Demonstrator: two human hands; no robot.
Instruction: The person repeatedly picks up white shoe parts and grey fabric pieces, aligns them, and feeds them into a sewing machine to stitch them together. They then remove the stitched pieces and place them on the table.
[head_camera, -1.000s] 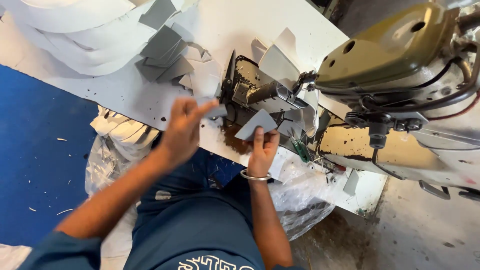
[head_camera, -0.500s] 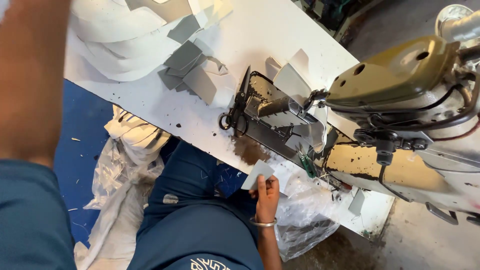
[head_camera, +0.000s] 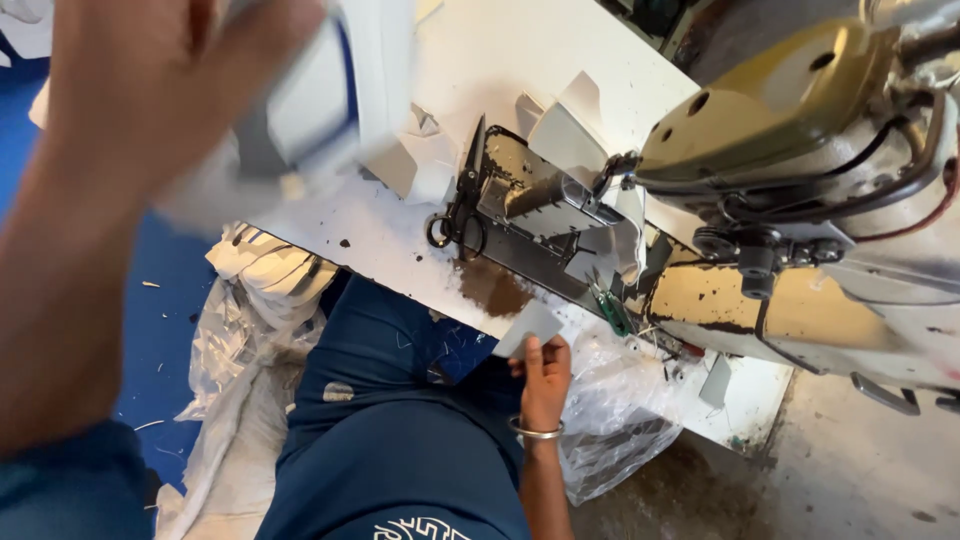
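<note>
My left hand (head_camera: 150, 90) is raised close to the camera at the upper left, blurred, and grips a white and grey fabric piece (head_camera: 310, 110). My right hand (head_camera: 543, 380), with a metal bangle at the wrist, sits at the near edge of the white table (head_camera: 500, 60). It pinches a small grey cut piece (head_camera: 528, 328) between its fingers. The sewing machine (head_camera: 800, 150) stands just beyond and to the right of that hand. More grey cut pieces (head_camera: 565, 135) lie by the machine's bed.
Black scissors (head_camera: 460, 215) lie on the table left of the machine bed. A clear plastic bag (head_camera: 620, 420) hangs under the table edge. A white sack of scraps (head_camera: 250, 300) sits on the blue floor at the left. My dark blue trousers (head_camera: 390, 440) fill the lower middle.
My left hand has gone from the machine up and left toward the camera, now holding a white piece. My right hand has drawn back to the table edge with the grey piece.
</note>
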